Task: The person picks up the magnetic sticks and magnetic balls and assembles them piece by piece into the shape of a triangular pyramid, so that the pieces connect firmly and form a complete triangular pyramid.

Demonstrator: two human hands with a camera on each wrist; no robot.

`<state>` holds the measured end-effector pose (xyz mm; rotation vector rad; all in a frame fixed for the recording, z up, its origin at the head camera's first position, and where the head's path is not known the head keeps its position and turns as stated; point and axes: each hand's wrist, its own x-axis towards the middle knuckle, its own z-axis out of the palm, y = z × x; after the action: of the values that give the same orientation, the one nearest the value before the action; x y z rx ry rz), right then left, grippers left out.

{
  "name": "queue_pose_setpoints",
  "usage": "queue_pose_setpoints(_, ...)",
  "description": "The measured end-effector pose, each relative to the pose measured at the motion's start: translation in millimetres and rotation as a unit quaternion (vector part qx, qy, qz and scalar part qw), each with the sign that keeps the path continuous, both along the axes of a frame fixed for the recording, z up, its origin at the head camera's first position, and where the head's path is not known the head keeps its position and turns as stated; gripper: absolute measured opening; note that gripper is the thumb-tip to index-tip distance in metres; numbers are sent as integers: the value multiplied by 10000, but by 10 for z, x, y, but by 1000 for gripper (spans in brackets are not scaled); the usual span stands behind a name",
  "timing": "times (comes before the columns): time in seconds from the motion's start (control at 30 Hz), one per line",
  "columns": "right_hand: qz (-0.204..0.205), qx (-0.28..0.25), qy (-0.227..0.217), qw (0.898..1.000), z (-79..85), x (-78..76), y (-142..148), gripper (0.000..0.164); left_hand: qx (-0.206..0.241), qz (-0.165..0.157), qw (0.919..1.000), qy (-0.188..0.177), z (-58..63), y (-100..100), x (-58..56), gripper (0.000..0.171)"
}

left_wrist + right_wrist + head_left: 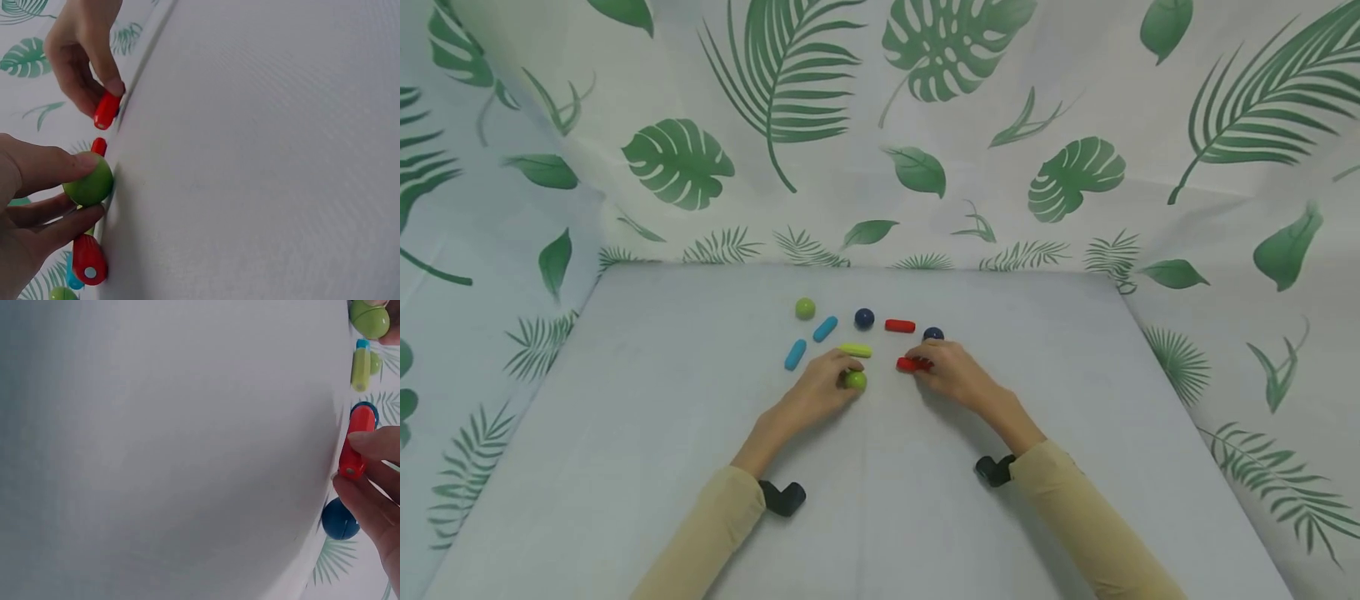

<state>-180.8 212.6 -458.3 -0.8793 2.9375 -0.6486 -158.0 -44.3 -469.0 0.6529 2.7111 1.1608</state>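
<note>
at the middle of the grey table: both hands pinching a piece each

near the centre of the grey table (pixel 625 433) the left hand (pixel 820 392) pinches a green ball (pixel 855 381) between thumb and fingers, touching the surface; the left wrist view shows the thumb on top of it and fingers curled beneath. the right hand (pixel 951 372) pinches a red cylinder (pixel 913 364) by its right end, low on the table, just right of the ball. beyond them lie a yellow-green cylinder (pixel 856 350) just past the left fingers, a second red cylinder (pixel 899 326), two dark blue balls (pixel 864 317) (pixel 933 334), two light blue cylinders (pixel 824 328) (pixel 795 354) and another green ball (pixel 805 308) at the far left of the group. by my reading the step in hand is a two-handed grasp, one ball and one rod; bringing them together would call for turning the rod's free end toward the ball and keeping both pinches firm, since the ball is round and may roll out. a leaf-print cloth (pixel 925 125) backs the scene
</note>
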Motion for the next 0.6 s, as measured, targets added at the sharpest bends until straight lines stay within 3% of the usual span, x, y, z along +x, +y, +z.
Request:
queue_pose_setpoints(0.27,399,-265,-22,9988,70,1,-109,30,-50,39,10000,-52,18,-73,-63,34)
queue_pose_setpoints(0.6,768,-466,-15,9960,83,102,-241,29,154,41,9998,-116,7,-71,6,36)
